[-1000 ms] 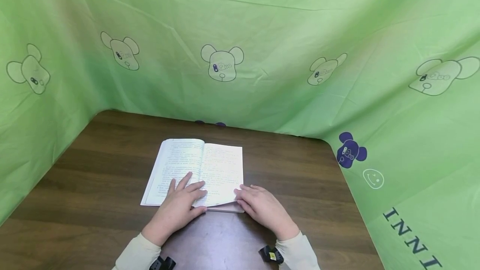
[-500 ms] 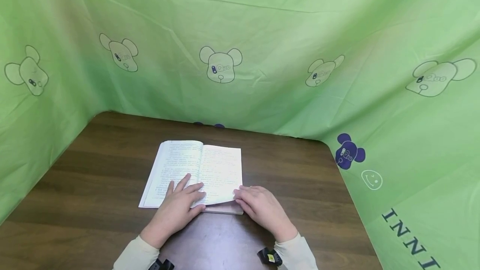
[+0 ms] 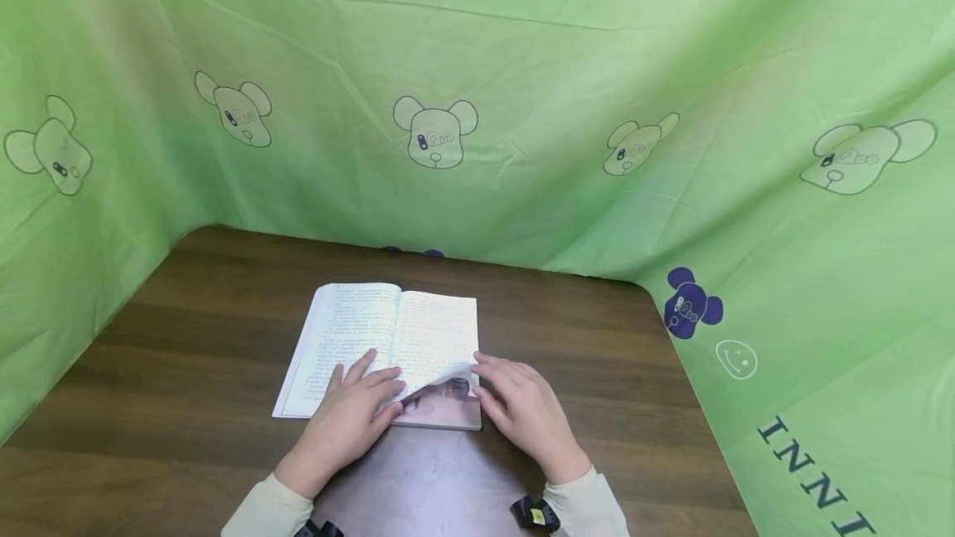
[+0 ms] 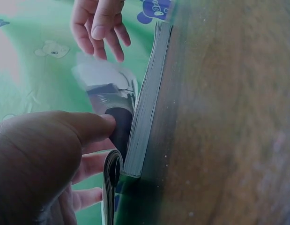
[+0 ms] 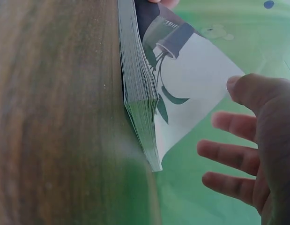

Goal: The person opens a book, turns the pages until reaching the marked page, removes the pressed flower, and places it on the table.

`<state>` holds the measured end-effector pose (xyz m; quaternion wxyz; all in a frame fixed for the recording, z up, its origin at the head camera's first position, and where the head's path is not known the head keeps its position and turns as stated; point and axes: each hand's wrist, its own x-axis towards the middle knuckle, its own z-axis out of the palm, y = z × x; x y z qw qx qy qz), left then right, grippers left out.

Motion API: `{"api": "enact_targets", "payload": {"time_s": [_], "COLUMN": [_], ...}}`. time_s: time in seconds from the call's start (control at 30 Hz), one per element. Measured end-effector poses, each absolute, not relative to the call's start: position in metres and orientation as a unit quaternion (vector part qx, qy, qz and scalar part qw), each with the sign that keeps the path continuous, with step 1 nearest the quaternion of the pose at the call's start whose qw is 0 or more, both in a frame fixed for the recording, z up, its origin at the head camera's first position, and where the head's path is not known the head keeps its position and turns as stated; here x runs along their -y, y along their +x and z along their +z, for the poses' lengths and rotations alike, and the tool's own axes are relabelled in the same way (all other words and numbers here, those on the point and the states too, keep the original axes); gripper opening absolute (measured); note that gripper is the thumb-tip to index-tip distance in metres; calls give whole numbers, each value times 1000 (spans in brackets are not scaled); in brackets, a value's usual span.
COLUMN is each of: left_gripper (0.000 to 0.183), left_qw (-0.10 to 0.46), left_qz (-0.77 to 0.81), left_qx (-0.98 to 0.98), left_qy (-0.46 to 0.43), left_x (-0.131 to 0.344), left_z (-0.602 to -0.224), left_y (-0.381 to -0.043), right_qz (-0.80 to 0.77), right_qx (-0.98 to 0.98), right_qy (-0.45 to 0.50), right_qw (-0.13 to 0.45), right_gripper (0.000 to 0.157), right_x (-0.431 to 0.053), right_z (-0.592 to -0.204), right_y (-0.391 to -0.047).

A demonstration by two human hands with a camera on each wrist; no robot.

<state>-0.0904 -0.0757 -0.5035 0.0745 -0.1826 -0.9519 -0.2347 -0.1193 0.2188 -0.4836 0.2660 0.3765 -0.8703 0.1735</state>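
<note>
An open book (image 3: pixel 354 326) lies on the wooden table, with printed text on both visible pages. My left hand (image 3: pixel 351 417) rests across the lower left page, fingers spread, its thumb near the bottom of the spine. At the book's right edge, my right hand (image 3: pixel 525 413) pinches the lower corner of the right-hand page (image 3: pixel 440 326), which curls upward. Beneath that curl shows a pinkish printed picture (image 3: pixel 440 411). The right wrist view has the thumb at the corner of a page (image 5: pixel 198 75) printed with green leaves and a dark shape; the index fingertip is hidden there.
The brown table (image 3: pixel 597 355) reaches back to a green cloth (image 3: pixel 522 48) with printed bear heads, hanging around its back and sides. Each wrist wears a black device, such as the right one (image 3: pixel 535 512), beside a pale sleeve (image 3: pixel 589 504).
The lower corner of the right-hand page has risen and curled up and back with my right fingers, uncovering the picture below. My left hand stays on the left page.
</note>
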Motion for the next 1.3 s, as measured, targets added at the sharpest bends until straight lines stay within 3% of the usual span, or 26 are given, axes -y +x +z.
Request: {"api": "enact_targets", "payload": {"time_s": [0.2,0.6,1.07,1.3], "left_gripper": [35,59,112,117], "left_qw": [109,156,239,265], "left_qz": [-231,-269,-292,-278], "left_qx": [950,938,916,916], "left_qy": [-182,-151,-136,-112], "left_x": [77,75,78,80], "left_z": [-505,-499,-498,-501], "left_y": [-91,-93,-94,-94], "right_qz": [167,137,138,147], "right_qx": [880,901,908,908], "right_qy": [373,409,395,391], "right_qw": [241,46,19,11], "right_gripper": [29,42,43,42], "right_x": [-218,-219,-219,-220], "right_z": [-485,-486,-485,-485], "right_y": [-119,-113,-111,-110]}}
